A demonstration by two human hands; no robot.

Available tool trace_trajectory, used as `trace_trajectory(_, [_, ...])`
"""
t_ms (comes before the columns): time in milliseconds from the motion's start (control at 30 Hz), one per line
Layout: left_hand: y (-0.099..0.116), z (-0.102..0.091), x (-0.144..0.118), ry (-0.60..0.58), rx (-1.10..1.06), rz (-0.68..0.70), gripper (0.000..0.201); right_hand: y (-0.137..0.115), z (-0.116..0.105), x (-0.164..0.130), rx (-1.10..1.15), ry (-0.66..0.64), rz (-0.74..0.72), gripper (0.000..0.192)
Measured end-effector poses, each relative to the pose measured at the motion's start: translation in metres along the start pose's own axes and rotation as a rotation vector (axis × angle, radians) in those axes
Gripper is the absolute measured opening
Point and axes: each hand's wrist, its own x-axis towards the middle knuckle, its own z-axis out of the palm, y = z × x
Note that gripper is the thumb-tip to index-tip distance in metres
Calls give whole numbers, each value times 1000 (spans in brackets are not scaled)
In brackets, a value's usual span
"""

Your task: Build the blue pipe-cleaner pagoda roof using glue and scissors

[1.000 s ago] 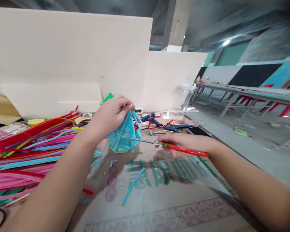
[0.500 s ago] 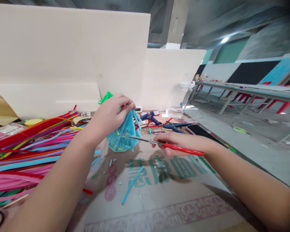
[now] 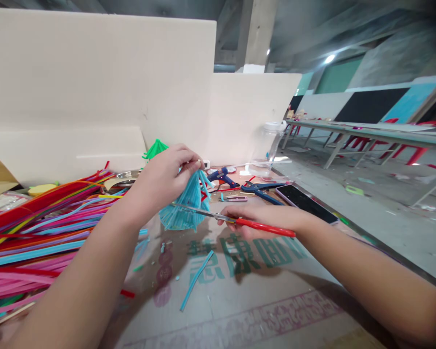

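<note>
Two bare forearms reach into the frame from below, no sleeves, watches or bracelets visible on either wrist. The left hand (image 3: 165,172) is ungloved, with short, unpainted nails and what may be a thin ring on one finger, too small to tell. The right hand (image 3: 256,218) is likewise bare of gloves, with no rings visible.

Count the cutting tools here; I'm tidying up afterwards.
2: red-handled scissors in the right hand, and blue-handled pliers lying beside the phone. Others may hide under clutter.
</note>
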Motion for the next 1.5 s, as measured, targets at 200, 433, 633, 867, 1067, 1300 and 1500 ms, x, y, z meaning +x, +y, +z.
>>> trace_trajectory(200, [-6, -4, 0, 8, 28, -28, 25, -8, 0, 2, 40, -19, -26, 35])
trace_trajectory(433, [-6, -3, 0, 4, 20, -20, 26, 3, 3, -1, -17, 31, -24, 36])
trace_trajectory(633, [-4, -3, -1, 7, 11, -27, 25, -4, 4, 5, 19, 63, -61, 45])
trace_trajectory(867, [-6, -3, 0, 12, -1, -25, 24, -9, 6, 5, 61, 79, -47, 62])
trace_trajectory(1067, [-6, -4, 0, 4, -2, -27, 25, -5, 8, 4, 97, 107, 19, 43])
trace_trajectory(1300, [-6, -4, 0, -5, -7, -33, 26, -1, 10, 5, 170, 44, 113, 21])
trace_trajectory(1500, [-4, -4, 1, -7, -11, -36, 26, 0, 10, 3, 87, 73, 85, 26])
